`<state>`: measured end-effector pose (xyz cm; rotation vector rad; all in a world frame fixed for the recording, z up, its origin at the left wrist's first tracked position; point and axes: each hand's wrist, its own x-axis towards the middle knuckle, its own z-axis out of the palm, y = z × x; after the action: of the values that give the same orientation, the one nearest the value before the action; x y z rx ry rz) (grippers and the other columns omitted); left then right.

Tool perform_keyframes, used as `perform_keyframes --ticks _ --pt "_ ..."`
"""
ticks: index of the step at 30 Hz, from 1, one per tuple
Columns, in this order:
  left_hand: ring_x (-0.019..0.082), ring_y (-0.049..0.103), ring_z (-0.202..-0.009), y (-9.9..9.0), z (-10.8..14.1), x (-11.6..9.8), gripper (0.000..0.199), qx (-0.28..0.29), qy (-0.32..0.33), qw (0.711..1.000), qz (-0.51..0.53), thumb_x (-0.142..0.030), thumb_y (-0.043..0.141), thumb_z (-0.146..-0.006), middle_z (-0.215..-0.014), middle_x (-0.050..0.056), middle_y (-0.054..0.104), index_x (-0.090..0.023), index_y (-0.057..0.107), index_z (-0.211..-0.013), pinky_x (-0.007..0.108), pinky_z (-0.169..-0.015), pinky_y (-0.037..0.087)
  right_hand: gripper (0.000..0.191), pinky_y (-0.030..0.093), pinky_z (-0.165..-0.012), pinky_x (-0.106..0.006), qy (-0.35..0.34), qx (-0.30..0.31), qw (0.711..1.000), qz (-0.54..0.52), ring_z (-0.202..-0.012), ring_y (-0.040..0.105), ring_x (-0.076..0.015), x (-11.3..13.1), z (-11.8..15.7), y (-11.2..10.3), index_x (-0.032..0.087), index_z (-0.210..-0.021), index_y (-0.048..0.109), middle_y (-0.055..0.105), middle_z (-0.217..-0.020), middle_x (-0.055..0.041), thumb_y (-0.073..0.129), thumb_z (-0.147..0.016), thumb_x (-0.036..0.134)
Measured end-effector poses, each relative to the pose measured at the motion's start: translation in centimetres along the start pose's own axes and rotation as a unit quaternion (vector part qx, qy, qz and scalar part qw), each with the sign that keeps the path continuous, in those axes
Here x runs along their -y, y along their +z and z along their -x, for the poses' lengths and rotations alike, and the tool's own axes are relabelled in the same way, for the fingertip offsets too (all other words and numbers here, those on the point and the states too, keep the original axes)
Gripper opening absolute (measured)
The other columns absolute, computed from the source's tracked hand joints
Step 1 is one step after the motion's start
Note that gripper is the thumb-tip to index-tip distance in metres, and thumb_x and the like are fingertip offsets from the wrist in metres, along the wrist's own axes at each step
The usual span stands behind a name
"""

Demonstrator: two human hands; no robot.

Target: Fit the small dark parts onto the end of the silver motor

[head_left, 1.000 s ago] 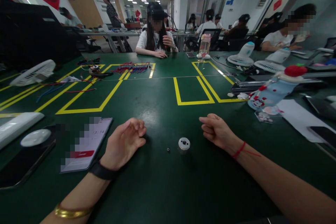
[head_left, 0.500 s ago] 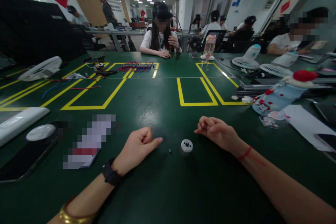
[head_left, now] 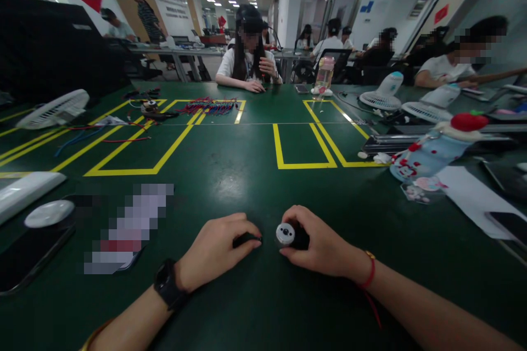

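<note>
A small silver cylinder (head_left: 285, 235) with dark holes in its top stands upright on the green table (head_left: 230, 307). Around its right side curve the thumb and fingers of my right hand (head_left: 317, 241), which grips it. To the left, my left hand (head_left: 218, 244) pinches a tiny dark metal piece (head_left: 259, 239) between thumb and fingertips, low over the tabletop. The piece is mostly covered by the fingertips. A short gap separates the two hands.
Phones and a white mouse (head_left: 49, 214) lie at the left. Wires (head_left: 209, 107) and a white fan (head_left: 57, 109) are farther back. A blue bottle (head_left: 432, 151) and paper (head_left: 473, 192) are at the right. A person (head_left: 249, 55) sits opposite.
My left hand has closed its fingertips on the tiny piece that lay on the table. My right hand has come down and left to take hold of the silver cylinder. The view has shifted slightly.
</note>
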<state>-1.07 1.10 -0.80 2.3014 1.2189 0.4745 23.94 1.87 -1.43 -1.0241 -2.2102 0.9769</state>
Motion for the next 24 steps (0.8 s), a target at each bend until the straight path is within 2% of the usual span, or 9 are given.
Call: perform_keyframes --ticks 4,8,14,19,24 --pt "0.013 0.053 -0.062 -0.2 -0.4 0.0 0.013 -0.038 -0.001 0.998 0.049 -0.030 0.061 -0.091 -0.072 -0.002 0.056 -0.024 0.071 -0.097 0.023 -0.057 0.036 0.038 0.041 -0.074 -0.032 -0.007 -0.003 1.000 0.010 -0.085 0.051 -0.0192 0.2 -0.1 -0.1 0.022 -0.102 0.052 0.056 -0.098 -0.0027 0.072 -0.070 0.015" --pt "0.013 0.050 -0.058 -0.7 -0.8 -1.3 0.014 -0.087 0.027 0.994 0.063 -0.028 0.060 -0.092 -0.065 -0.003 0.050 -0.025 0.070 -0.101 0.023 -0.055 0.036 0.038 0.041 -0.075 -0.033 -0.013 -0.002 1.000 0.021 -0.086 0.052 -0.0199 0.4 -0.1 -0.2 0.022 -0.102 0.052 0.056 -0.098 -0.0030 0.071 -0.070 0.015" --pt "0.017 0.058 -0.079 -0.8 -1.5 -3.5 0.016 -0.065 0.075 0.991 0.092 -0.022 0.058 -0.094 -0.087 0.003 0.063 -0.025 0.071 -0.103 0.027 -0.068 0.042 0.037 0.041 -0.074 -0.033 -0.024 0.001 0.999 0.033 -0.085 0.051 -0.0200 0.2 -0.2 0.0 0.021 -0.102 0.052 0.056 -0.096 -0.0030 0.071 -0.070 0.015" --pt "0.021 0.057 -0.085 -0.4 -2.4 -3.8 0.014 -0.097 0.099 0.990 0.035 -0.024 0.060 -0.093 -0.090 0.004 0.064 -0.026 0.071 -0.100 0.034 -0.074 0.038 0.035 0.041 -0.074 -0.033 -0.037 -0.002 0.998 0.044 -0.085 0.050 -0.0206 0.1 -0.3 0.1 0.020 -0.101 0.053 0.056 -0.095 -0.0035 0.069 -0.071 0.016" --pt "0.021 0.055 -0.083 -0.3 -2.5 -3.9 0.014 -0.079 0.100 0.992 0.008 -0.023 0.057 -0.094 -0.089 0.003 0.064 -0.026 0.070 -0.097 0.034 -0.073 0.036 0.032 0.041 -0.074 -0.033 -0.039 0.002 0.998 0.048 -0.084 0.050 -0.0204 0.3 -0.4 -0.1 0.021 -0.099 0.052 0.056 -0.093 -0.0032 0.069 -0.071 0.017"
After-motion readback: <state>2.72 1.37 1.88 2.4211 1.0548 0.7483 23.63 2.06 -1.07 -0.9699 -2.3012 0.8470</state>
